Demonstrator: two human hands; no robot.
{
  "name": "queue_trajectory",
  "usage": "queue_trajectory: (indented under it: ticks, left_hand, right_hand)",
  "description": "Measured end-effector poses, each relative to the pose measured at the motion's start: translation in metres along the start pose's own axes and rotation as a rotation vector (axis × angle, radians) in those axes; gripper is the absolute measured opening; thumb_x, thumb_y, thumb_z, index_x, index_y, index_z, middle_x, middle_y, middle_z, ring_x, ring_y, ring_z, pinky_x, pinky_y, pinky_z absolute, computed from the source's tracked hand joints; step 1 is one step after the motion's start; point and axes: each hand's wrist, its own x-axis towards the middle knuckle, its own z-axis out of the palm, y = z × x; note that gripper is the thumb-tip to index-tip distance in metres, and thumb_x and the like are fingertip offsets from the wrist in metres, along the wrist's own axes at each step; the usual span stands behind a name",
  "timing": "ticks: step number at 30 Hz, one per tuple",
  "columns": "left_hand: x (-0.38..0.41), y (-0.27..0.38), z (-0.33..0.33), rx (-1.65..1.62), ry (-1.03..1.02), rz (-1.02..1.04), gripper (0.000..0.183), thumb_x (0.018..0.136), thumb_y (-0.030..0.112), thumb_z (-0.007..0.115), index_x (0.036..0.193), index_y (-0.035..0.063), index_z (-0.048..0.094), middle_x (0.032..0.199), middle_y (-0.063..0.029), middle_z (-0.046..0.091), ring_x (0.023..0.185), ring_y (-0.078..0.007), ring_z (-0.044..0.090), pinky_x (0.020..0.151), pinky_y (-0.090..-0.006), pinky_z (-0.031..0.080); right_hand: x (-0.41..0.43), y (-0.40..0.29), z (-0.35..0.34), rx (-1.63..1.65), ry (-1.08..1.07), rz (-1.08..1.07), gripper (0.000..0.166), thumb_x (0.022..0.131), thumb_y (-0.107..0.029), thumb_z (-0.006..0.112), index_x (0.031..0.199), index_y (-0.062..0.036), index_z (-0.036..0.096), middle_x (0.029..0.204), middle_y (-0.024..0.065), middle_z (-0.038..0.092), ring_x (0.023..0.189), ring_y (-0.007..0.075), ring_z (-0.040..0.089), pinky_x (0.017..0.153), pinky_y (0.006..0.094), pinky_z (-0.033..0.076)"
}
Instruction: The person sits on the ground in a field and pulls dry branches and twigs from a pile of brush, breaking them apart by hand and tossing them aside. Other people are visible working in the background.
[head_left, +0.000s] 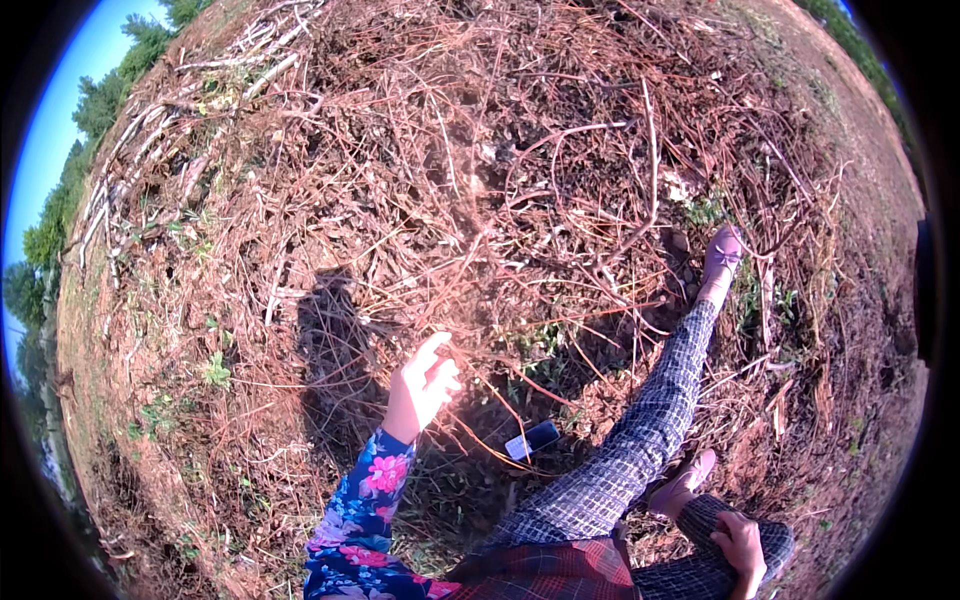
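My left hand (424, 386), at the end of a blue floral sleeve (367, 495), hovers over a tangle of thin reddish twigs (487, 300). Its fingers are partly bent and spread, and I see nothing held in them; strong sunlight washes out the detail. A keypad mobile phone (532, 440) lies on the ground to the right of this hand, with thin stems crossing beside it. On the lower right, my right hand (741, 544) rests on the knee of my checked trousers (705, 577). Its fingers are curled there, and their undersides are hidden.
Thicker cut branches (270, 75) lie piled at the upper left. A bent branch (651, 165) rises out of the brush ahead of my outstretched foot in a pink shoe (724, 251). Small green weeds (217, 371) grow on the left. My other shoe (694, 476) is near the knee.
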Motion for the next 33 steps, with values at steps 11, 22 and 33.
queue_trajectory:
  ticks: [11,22,33]
  left_hand:
    - [0.287,-0.113,-0.025,-0.286,0.342,0.163,0.015,0.087,0.005,0.052,0.101,0.002,0.057,0.075,0.0014,0.053,0.062,-0.0067,0.048,0.053,-0.0199,0.042]
    - [0.32,-0.027,0.092,0.153,0.164,0.514,0.024,0.09,0.018,0.052,0.106,0.0017,0.059,0.103,-0.0095,0.06,0.093,-0.0162,0.056,0.083,-0.028,0.043]
    - [0.34,0.003,0.111,0.213,0.278,0.621,0.031,0.089,0.023,0.054,0.111,0.0004,0.054,0.095,-0.0125,0.061,0.087,-0.0203,0.058,0.077,-0.0304,0.045]
  right_hand:
    - [-0.028,0.017,-0.005,-0.061,-0.047,0.122,0.033,0.079,-0.018,0.067,0.107,-0.004,0.057,0.086,0.0257,0.061,0.079,0.0364,0.062,0.068,0.0452,0.048]
    - [-0.035,0.029,0.013,0.004,-0.094,0.239,0.029,0.074,-0.012,0.064,0.1,-0.0043,0.058,0.089,0.0176,0.061,0.082,0.0313,0.061,0.072,0.0396,0.048]
    - [-0.051,0.044,0.03,0.005,-0.012,0.164,0.03,0.064,-0.012,0.07,0.09,-0.0025,0.059,0.079,0.0139,0.061,0.073,0.0309,0.061,0.066,0.0369,0.048]
